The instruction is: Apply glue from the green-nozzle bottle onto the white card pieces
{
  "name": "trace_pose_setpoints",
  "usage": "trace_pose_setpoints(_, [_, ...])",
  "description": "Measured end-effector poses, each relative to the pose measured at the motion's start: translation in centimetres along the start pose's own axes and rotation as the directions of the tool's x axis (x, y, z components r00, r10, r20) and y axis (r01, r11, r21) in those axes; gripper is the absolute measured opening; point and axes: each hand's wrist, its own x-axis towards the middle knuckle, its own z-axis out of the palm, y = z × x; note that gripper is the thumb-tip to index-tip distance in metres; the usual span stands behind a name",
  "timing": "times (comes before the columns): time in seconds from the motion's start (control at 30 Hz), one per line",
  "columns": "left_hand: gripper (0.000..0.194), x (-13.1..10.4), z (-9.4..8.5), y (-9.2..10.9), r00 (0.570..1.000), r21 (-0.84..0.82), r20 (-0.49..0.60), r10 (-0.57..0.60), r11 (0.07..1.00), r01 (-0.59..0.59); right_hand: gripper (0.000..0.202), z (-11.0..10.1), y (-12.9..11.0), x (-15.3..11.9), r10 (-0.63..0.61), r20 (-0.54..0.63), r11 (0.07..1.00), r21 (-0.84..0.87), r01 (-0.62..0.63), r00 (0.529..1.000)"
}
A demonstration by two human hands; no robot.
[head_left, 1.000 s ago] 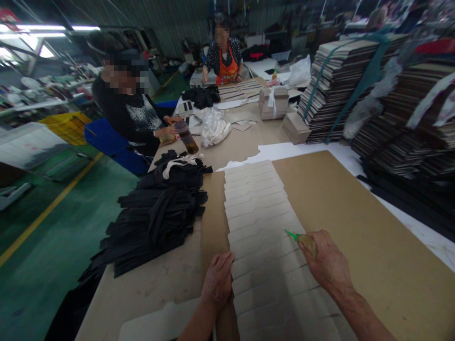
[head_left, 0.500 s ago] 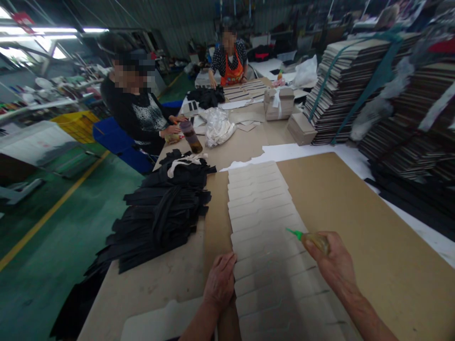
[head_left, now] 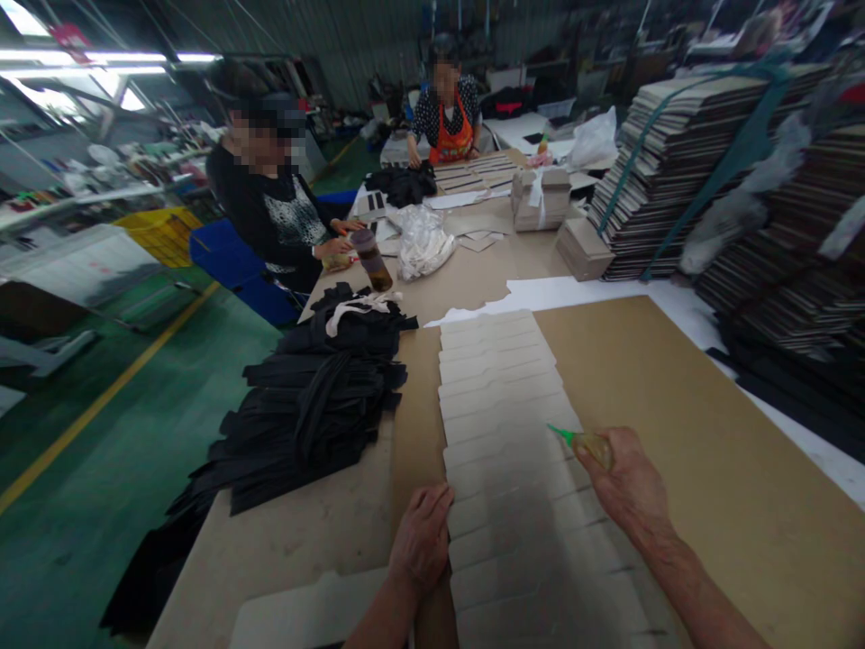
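Right hand (head_left: 625,487) closed around a small amber squeeze bottle with a green nozzle (head_left: 587,443); its long axis runs from the palm up and to the left, nozzle tip just above the column of overlapping pale grey card pieces (head_left: 504,424). Left hand (head_left: 420,539) flat, palm down, fingers together, pressing the column's left edge near the table's front edge. The column lies on a brown cardboard sheet (head_left: 676,406); a pile of black fabric strips (head_left: 317,397) sits by the left edge.

right hand (head_left: 628,487) gripping glue bottle (head_left: 587,443), left hand (head_left: 420,539) pressing card pieces (head_left: 506,433)
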Motion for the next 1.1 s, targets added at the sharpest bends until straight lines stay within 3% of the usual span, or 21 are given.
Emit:
trace_pose_setpoints(0.2, [0.046, 0.0, 0.0, -0.1, 1.000, 0.000, 0.001, 0.000, 1.000, 0.000, 0.040, -0.5, 0.4, 0.1, 0.057, -0.044, 0.996, -0.062, -0.060, 0.997])
trace_pose_setpoints(0.4, [0.047, 0.0, 0.0, 0.0, 1.000, -0.007, 0.012, -0.011, 1.000, 0.012, 0.038, -0.1, -0.8, -0.7, 0.005, 0.101, 1.000, 0.003, -0.006, 0.995])
trace_pose_setpoints(0.57, [0.046, -0.1, 0.1, 0.0, 1.000, -0.015, 0.025, -0.009, 1.000, 0.010, 0.038, -0.2, -1.2, -0.5, 0.036, 0.087, 0.999, -0.022, -0.034, 0.996])
trace_pose_setpoints(1.1, [0.046, -0.2, 0.1, 0.3, 1.000, -0.046, 0.019, -0.018, 0.999, 0.018, 0.035, 1.1, -4.7, -0.9, -0.153, 0.172, 0.988, 0.050, 0.147, 0.973])
